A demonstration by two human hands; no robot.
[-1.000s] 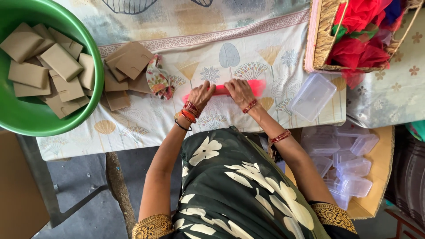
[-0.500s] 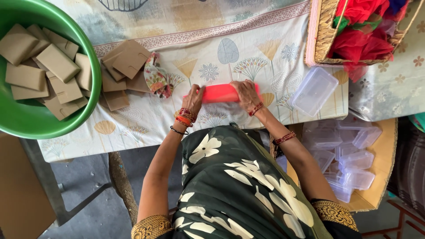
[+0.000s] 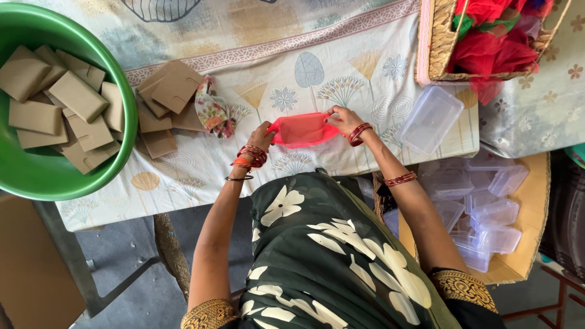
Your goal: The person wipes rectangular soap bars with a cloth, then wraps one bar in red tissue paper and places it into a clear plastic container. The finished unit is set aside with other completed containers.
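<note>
Near the bench edge closest to the person, in the head view, a red mesh pouch (image 3: 303, 129) is stretched between both hands; its long axis runs side to side, roughly parallel to that edge, tilting slightly up toward the right. Left of the pouch, the left hand (image 3: 263, 135) has its grip closed on the pouch's left end, fingers pinched around the fabric; right of the pouch, the right hand (image 3: 342, 119) has its grip closed on the right end, fingertips tucked over the upper rim. Neither hand is nearer than the other, since each holds one end and the pouch lies directly between them, low over the printed cloth covering the bench (image 3: 341, 67).

Just left of the pouch lies a bundle of flowered cloth (image 3: 213, 113); further left sits a loose pile of brown card envelopes (image 3: 167, 97); well left of that, a green basin (image 3: 73, 176) holds more of them. Right of the pouch, a clear plastic box (image 3: 430, 119) rests on the bench; above it and right, a woven basket (image 3: 434, 42) holds red and green netting; below the box, off the bench, a carton holds more clear boxes (image 3: 487, 213).
</note>
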